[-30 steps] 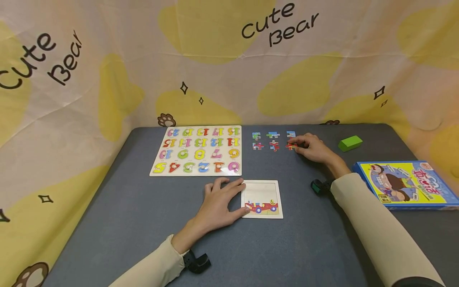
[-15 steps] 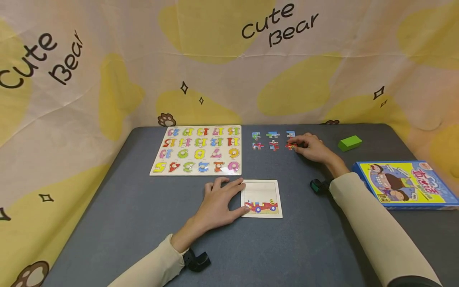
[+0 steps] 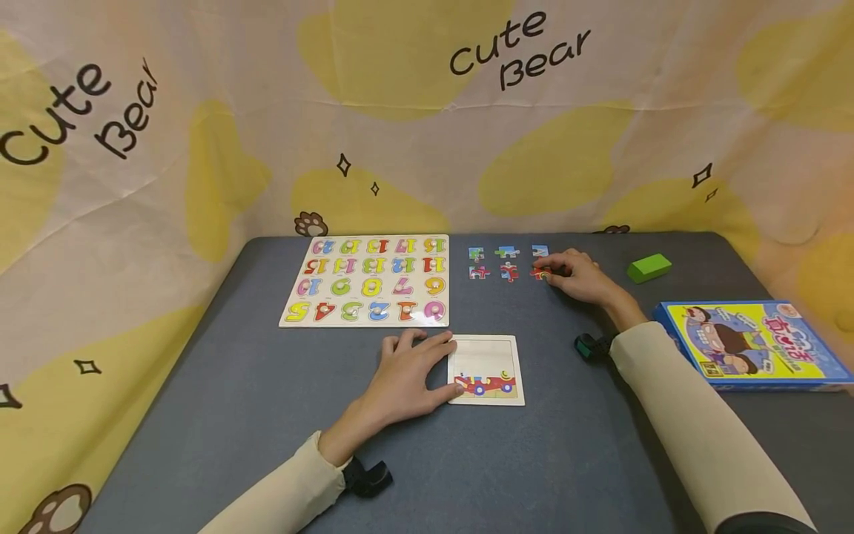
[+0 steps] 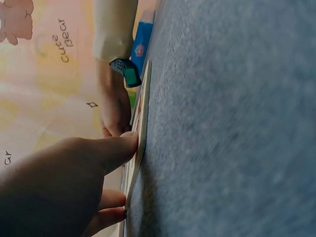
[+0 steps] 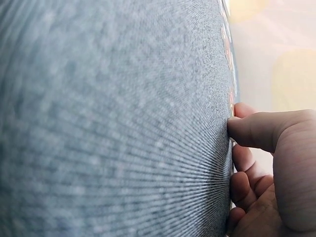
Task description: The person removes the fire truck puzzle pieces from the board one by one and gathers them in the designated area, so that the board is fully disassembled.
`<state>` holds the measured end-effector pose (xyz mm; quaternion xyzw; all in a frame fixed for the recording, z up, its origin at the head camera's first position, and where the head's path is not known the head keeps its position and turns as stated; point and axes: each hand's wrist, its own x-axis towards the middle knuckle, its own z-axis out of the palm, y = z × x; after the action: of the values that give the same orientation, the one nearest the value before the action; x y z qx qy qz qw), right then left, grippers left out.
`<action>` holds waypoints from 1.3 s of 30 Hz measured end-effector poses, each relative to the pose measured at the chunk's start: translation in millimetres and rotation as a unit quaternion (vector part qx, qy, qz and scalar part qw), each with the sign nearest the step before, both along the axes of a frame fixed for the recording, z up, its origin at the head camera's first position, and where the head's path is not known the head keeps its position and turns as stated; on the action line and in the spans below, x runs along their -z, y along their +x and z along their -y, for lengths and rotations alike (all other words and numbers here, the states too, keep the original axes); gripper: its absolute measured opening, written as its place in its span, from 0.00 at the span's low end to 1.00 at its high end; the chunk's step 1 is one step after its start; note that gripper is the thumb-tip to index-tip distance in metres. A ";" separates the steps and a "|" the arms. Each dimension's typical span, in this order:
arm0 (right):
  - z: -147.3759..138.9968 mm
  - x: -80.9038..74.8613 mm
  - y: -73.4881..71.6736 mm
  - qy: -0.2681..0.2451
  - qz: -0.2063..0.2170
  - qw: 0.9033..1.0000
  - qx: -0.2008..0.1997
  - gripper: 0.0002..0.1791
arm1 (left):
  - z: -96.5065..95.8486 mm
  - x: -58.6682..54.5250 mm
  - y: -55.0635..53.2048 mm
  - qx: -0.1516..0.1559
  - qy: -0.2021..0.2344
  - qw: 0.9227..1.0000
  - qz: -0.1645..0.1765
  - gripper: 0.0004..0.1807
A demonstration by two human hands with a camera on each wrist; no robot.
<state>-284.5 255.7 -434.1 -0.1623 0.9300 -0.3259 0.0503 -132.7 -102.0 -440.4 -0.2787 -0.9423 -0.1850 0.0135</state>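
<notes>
Currently, right of centre in frame: rightmost red piece, pinched by right hand, which might slip, being thin, or jog the close-set blue piece; below centre, tray, left hand spread against its left edge.

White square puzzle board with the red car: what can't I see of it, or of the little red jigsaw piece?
- Head view: white square puzzle board, left edge partly hidden by the left hand.
- Head view: little red jigsaw piece, partly covered by the right hand.
- Left wrist view: the board's picture, nearly edge-on and partly behind the left hand.
- Right wrist view: the piece's picture, edge-on and blurred.
</notes>
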 end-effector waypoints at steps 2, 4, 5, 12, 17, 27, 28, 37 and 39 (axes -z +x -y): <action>-0.6 0.8 0.0 0.000 -0.002 1.000 -0.001 0.19 | -0.4 -0.5 -0.7 0.001 -0.006 1.000 0.000 0.38; -1.0 1.4 0.0 0.001 -0.005 1.000 -0.001 0.19 | -0.8 -1.3 -1.4 0.001 -0.014 1.000 -0.001 0.38; -1.2 1.7 0.0 0.001 -0.006 1.000 -0.001 0.19 | -1.0 -1.7 -1.6 0.001 -0.018 1.000 -0.001 0.38; -1.6 1.2 0.9 0.000 -0.003 1.000 0.003 0.20 | -2.6 -6.2 -1.5 0.001 -0.028 1.000 0.000 0.38; -1.0 0.8 0.9 0.002 -0.004 1.000 0.005 0.20 | -2.5 -7.0 -0.9 0.001 -0.027 1.000 0.001 0.38; 1.0 -0.1 2.0 -0.004 -0.004 1.000 0.006 0.20 | -1.3 -5.4 -1.3 0.003 -0.023 1.000 -0.001 0.38; 1.1 0.2 1.8 -0.005 -0.003 1.000 0.007 0.20 | -1.0 -5.0 -1.4 0.003 -0.023 1.000 -0.001 0.38; 0.2 0.7 0.9 -0.020 0.012 1.000 0.012 0.21 | -0.1 -2.7 -3.1 0.006 -0.024 1.000 -0.006 0.37; 0.7 0.4 1.8 -0.021 0.014 1.000 0.014 0.21 | 0.0 -2.6 -2.9 0.006 -0.024 1.000 -0.004 0.37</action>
<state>-282.7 255.1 -434.5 -0.1459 0.9242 -0.3485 0.0558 -135.6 -101.9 -437.8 -0.2855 -0.9446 -0.1617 0.0096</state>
